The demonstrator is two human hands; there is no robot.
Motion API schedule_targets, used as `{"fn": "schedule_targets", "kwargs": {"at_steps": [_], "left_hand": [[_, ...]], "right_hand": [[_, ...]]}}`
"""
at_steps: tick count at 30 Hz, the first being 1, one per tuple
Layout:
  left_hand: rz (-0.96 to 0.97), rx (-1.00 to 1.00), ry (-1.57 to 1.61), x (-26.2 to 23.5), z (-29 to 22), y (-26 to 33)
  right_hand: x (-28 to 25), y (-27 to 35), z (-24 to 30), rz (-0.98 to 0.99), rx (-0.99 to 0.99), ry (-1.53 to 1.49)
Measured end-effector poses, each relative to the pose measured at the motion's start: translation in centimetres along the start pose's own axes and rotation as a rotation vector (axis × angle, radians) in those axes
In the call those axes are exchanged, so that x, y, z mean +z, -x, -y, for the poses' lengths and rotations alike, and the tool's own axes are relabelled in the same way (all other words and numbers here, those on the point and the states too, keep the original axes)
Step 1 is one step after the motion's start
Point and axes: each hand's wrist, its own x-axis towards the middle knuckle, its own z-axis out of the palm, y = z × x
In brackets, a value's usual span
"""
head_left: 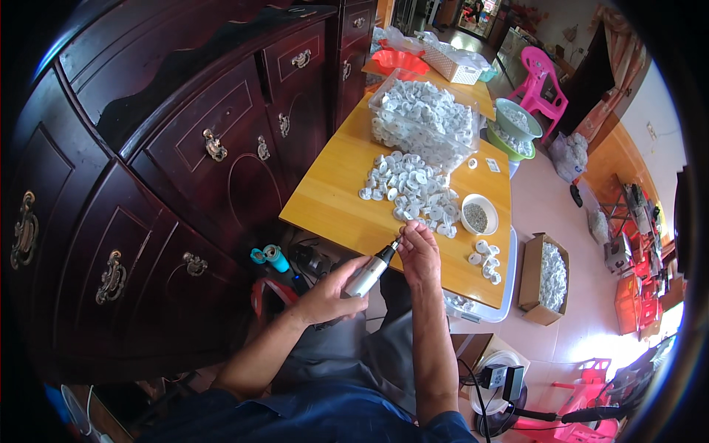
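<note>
A small white plastic part (405, 233) sits pinched in the fingertips of the right hand (419, 251), just off the near edge of the worktop (332, 199), raised so the tool tip can meet it squarely. The left hand (325, 295) is wrapped around a silver electric screwdriver (368, 275), angled up toward 1 o'clock so its bit touches the part; the grip sits far back on the barrel, likely for steady aim. At 12 o'clock from the part lies a loose pile of white parts (410, 188), within easy reach, and at 2 o'clock a small white bowl of screws (478, 215) stands beside it. A few parts (486, 262) rest at 3 o'clock near the worktop's corner, kept apart from the pile. Farther at 12 o'clock a clear tub (425, 118) brims with more. A cardboard box (545, 279) stands on the floor at 3 o'clock.
</note>
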Motion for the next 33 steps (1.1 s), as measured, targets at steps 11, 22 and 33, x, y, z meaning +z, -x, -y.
{"fn": "schedule_targets", "kwargs": {"at_steps": [11,22,33], "left_hand": [[0.009,-0.009,0.089,0.1,-0.1,0.0],[-0.136,0.287,-0.448,-0.1,2.6,-0.7],[-0.197,0.232,-0.575,0.6,1.7,-0.5]], "right_hand": [[-0.3,0.0,0.1,0.056,-0.004,-0.071],[-0.5,0.2,1.1,0.08,0.025,0.173],[-1.1,0.0,0.5,0.073,0.069,0.088]]}}
